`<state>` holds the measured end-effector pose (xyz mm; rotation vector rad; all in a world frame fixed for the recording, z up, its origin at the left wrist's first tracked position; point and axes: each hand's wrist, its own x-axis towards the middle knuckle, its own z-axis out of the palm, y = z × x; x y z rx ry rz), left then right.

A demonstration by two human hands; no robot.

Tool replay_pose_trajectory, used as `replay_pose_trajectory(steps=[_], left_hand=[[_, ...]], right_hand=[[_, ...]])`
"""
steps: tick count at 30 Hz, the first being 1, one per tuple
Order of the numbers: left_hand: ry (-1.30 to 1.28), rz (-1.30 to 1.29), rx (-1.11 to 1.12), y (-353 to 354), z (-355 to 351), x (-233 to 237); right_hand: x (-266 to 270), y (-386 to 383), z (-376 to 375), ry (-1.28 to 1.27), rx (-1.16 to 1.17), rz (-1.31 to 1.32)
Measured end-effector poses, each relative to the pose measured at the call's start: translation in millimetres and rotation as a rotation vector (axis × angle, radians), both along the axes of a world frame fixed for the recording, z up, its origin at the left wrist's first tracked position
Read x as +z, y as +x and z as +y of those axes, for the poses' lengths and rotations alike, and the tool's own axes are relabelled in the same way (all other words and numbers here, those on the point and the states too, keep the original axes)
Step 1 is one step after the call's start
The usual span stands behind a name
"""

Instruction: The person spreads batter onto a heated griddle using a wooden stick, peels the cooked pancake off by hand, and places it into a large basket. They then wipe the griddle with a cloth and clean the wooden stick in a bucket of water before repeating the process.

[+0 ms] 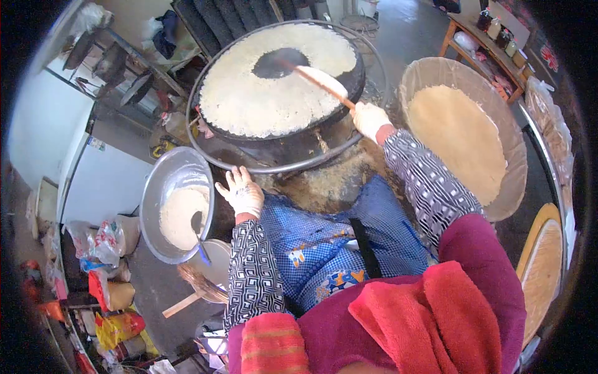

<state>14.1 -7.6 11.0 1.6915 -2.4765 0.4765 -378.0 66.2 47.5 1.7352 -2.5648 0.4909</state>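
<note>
My right hand (370,121), in a pale glove, is closed round the wooden handle of a batter spreader (325,87). The far end of the spreader lies over a large round griddle (355,93); motion blurs its tip. Pale batter (233,93) covers much of the griddle in a wide ring, with a dark bare patch near the middle. My left hand (243,194), gloved too, is open with fingers spread, close to the griddle's outer metal ring. Just left of it stands a metal basin (147,202) of batter, in which a ladle (197,223) rests.
On the right is a big lined basket (414,78) holding a round stack of thin pancakes (458,140). A straw brush (202,285) lies on a round lid or pot by my left forearm. Bottles stand on a wooden shelf (453,31); an oval board (539,287) leans at lower right.
</note>
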Motion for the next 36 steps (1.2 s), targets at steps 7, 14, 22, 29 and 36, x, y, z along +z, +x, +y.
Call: replay_pose_trajectory(steps=[7, 14, 22, 29, 36], left_hand=[[0.052, 0.2, -0.241, -58.1, 55.9, 3.3], [0.044, 0.065, -0.175, -38.8, 36.3, -6.4], [0.127, -0.009, -0.059, -17.7, 15.6, 7.1], [0.114, 0.049, 0.017, -10.6, 4.4, 32.4], [-0.046, 0.04, -0.326, -90.5, 59.1, -25.7]], right_hand=[[4.1, 3.1, 11.1, 0.098, -0.082, -0.069], [6.4, 2.9, 26.8, 0.118, 0.095, 0.067], [9.6, 19.4, 28.6, 0.196, 0.144, 0.046], [30.4, 12.3, 23.2, 0.132, 0.048, -0.083], [13.2, 7.4, 10.7, 0.201, -0.03, -0.106]])
